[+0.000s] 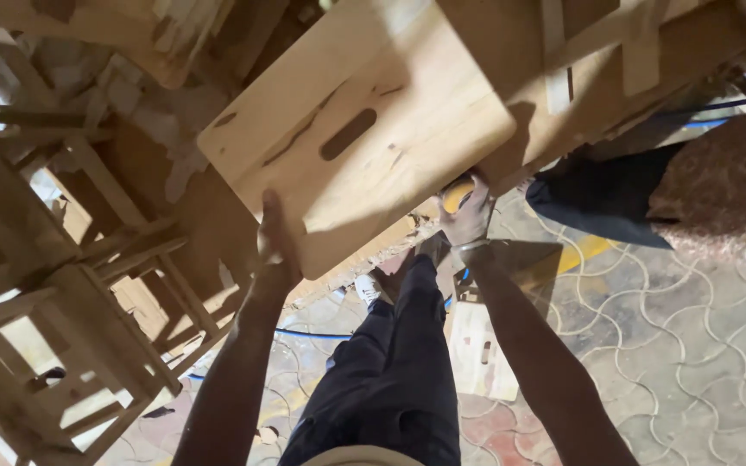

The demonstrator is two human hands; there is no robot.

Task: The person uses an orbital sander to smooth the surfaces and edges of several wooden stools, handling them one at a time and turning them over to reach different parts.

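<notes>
Nearest to us, at the bottom centre of the frame, our dark trousers (pixel 390 371) run up toward one raised shoe (pixel 368 289), and patterned paving (pixel 692 345) spreads open to the lower right, the roomiest stretch around us.

Both our bare forearms reach upward from the bottom edge. Our left hand (pixel 275 246) lies flat, fingers together and extended, pressed against the lower left edge of a pale wooden stool seat (pixel 364 129); its grip is open, bracing rather than clasping. Our right hand (pixel 470 216), with a band at the wrist, is curled at the seat's lower right corner; the grip looks closed around something yellowish (pixel 457 194) there, though we cannot tell exactly what it is.

The seat fills the upper centre, tilted, with one oblong handle slot (pixel 348 134) cut through it and rounded corners.

At the left of the frame, wooden stool frames (pixel 71 285) crowd close together, leaving little clearance on that side. One blue hose (pixel 308 333) crosses the ground behind our leg. Farther off, at the upper right, more pale boards (pixel 615 43) overlap above a dark cloth (pixel 606 194).
</notes>
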